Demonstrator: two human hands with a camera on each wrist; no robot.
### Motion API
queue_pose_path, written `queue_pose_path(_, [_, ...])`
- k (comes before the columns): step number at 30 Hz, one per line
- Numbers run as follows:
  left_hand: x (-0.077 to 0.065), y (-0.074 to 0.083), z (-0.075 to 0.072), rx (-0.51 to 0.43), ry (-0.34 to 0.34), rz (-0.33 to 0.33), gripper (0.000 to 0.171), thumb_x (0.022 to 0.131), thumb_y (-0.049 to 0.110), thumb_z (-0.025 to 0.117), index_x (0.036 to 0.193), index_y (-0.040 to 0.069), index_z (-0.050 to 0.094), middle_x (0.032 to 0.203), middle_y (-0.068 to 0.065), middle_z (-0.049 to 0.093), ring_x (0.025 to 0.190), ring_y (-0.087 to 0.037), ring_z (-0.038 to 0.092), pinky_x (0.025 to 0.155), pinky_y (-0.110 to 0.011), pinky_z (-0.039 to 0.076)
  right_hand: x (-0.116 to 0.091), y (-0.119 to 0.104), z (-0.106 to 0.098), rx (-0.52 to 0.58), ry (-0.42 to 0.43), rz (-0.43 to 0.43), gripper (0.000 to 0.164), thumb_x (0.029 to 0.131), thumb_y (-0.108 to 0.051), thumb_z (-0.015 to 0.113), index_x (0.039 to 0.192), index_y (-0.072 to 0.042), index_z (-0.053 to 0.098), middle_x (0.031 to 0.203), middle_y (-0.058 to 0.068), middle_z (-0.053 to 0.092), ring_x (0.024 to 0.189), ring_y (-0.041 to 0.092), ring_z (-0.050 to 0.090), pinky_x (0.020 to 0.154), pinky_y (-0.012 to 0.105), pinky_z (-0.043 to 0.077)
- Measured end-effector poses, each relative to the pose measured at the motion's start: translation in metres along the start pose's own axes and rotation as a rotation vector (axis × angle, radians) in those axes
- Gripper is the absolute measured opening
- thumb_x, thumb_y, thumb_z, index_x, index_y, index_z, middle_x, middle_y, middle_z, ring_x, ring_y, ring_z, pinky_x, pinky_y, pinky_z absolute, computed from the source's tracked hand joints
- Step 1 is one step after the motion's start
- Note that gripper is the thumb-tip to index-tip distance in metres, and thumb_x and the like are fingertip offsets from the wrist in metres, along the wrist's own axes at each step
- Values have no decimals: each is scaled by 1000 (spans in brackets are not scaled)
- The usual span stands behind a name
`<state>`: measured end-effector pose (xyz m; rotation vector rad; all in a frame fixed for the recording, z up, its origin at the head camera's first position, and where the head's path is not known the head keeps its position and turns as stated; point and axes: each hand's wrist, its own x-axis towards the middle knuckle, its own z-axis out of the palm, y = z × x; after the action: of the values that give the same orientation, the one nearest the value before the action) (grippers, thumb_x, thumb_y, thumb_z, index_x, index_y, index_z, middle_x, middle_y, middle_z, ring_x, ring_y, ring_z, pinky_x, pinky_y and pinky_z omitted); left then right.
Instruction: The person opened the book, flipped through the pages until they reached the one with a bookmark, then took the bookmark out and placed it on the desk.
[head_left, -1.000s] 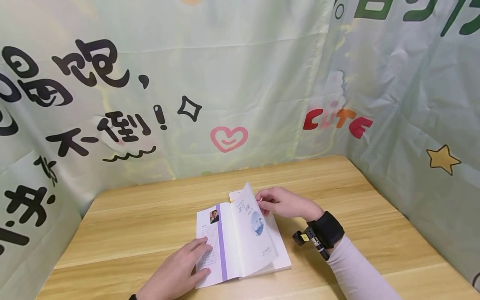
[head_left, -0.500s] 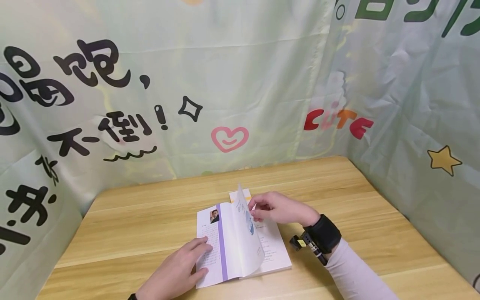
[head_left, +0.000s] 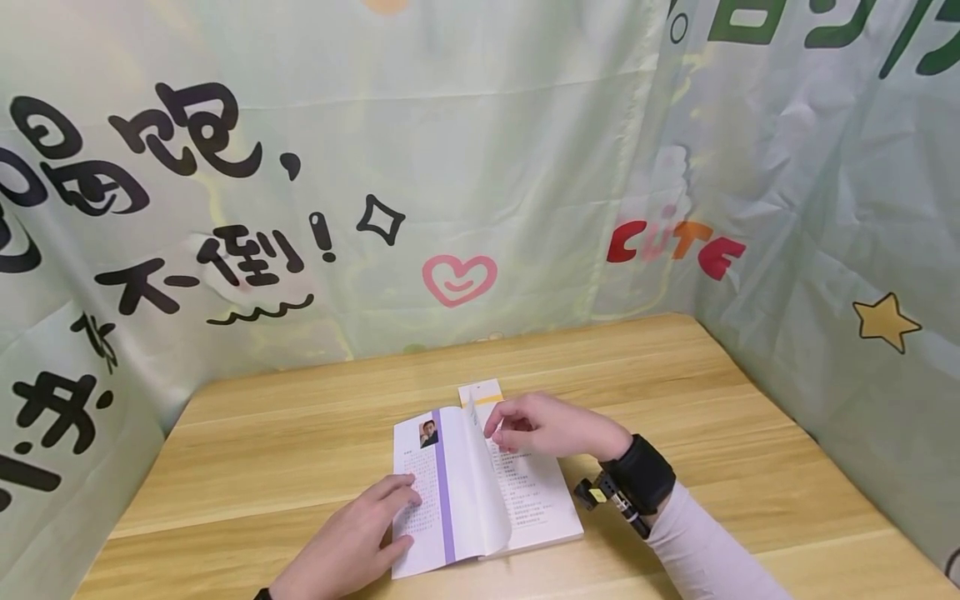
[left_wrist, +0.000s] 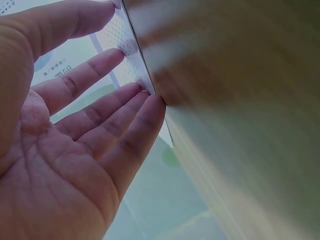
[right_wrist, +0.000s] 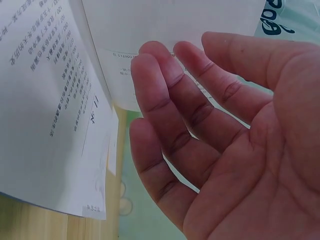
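An open book [head_left: 536, 496] lies on the wooden table, its left side showing a flap with a small portrait photo and a purple stripe. My left hand [head_left: 363, 529] rests its extended fingertips on that left side; in the left wrist view the fingers [left_wrist: 142, 125] reach over the edge. Between the two sides a white leaf [head_left: 487, 508] stands up, bent leftward. Against this leaf are the fingertips of my right hand [head_left: 558, 425], loosely curved. The right wrist view shows the fingers [right_wrist: 150, 82] in front of the leaf, with no pinch on it visible.
A white card with an orange stripe [head_left: 480, 390] sticks out from the book's top edge. The wooden table [head_left: 277, 450] extends around the book. Printed fabric walls [head_left: 525, 167] enclose its back and sides.
The leaf has swung from right to left, uncovering the printed right page. My right hand has moved left and slightly down with it, while my left hand has stayed put.
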<state>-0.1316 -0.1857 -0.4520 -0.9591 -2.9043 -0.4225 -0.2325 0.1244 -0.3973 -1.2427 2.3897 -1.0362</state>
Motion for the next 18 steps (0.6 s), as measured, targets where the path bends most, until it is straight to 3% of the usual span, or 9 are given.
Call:
queue_pose_path(7, [1, -3, 0, -4, 1, -13, 36, 81, 27, 74, 113, 13, 66, 122, -3, 54, 105, -16, 53, 92, -38, 47, 2, 1, 5, -30, -14, -12, 15, 97, -19, 60, 106, -11, 68, 80, -7, 60, 68, 7, 52, 60, 19, 42])
queue_pose_path(13, [2, -6, -4, -42, -31, -30, 37, 82, 30, 75, 114, 15, 67, 118, 3, 55, 102, -13, 52, 91, -38, 47, 4, -1, 9, -46, -16, -50, 14, 96, -16, 60, 105, -9, 68, 81, -6, 61, 68, 9, 53, 61, 19, 44])
queue_pose_path(18, [2, -9, -3, -43, -11, -17, 36, 81, 29, 76, 113, 15, 67, 118, 4, 56, 102, -12, 54, 90, -37, 48, 6, -2, 13, -45, -26, -44, 13, 96, -15, 60, 105, -10, 67, 82, -3, 63, 73, 8, 56, 67, 20, 48])
